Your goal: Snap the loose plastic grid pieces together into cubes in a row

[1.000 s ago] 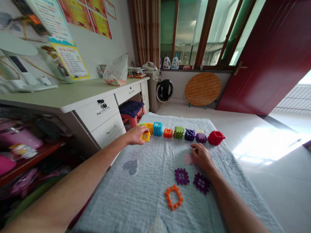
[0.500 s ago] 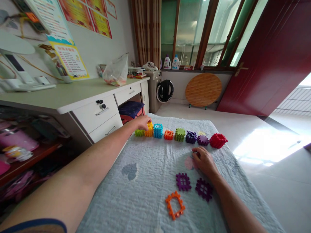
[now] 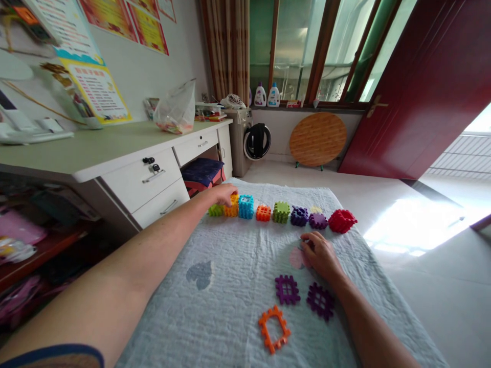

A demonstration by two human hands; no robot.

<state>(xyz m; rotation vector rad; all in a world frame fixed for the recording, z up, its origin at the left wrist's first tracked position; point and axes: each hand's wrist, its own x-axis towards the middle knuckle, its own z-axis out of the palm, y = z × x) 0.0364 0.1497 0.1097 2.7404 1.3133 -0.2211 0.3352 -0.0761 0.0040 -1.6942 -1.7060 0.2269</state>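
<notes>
My left hand [image 3: 225, 194] reaches to the far left of a row of interlocking plastic tiles, its fingers closed on the top of the yellow tile stack [image 3: 231, 208]. Beside that stack are a light green stack [image 3: 216, 210] on the left and a blue one [image 3: 246, 207] on the right. My right hand [image 3: 319, 251] rests on the cloth with loosely bent fingers and nothing in it. Nearest to it lie two purple window tiles [image 3: 287, 290] and an orange frame tile [image 3: 286, 333].
Farther right along the row stand orange [image 3: 263, 213], green [image 3: 281, 212], dark purple [image 3: 299, 216], purple [image 3: 318, 221] and red stacks [image 3: 342, 221]. A pale blue cloth [image 3: 230, 312] covers the table. A desk [image 3: 138, 138] with drawers runs along the left.
The view has shifted slightly, so the scene sits a little farther left. My left hand stays at the yellow stack, and my right hand remains on the cloth.
</notes>
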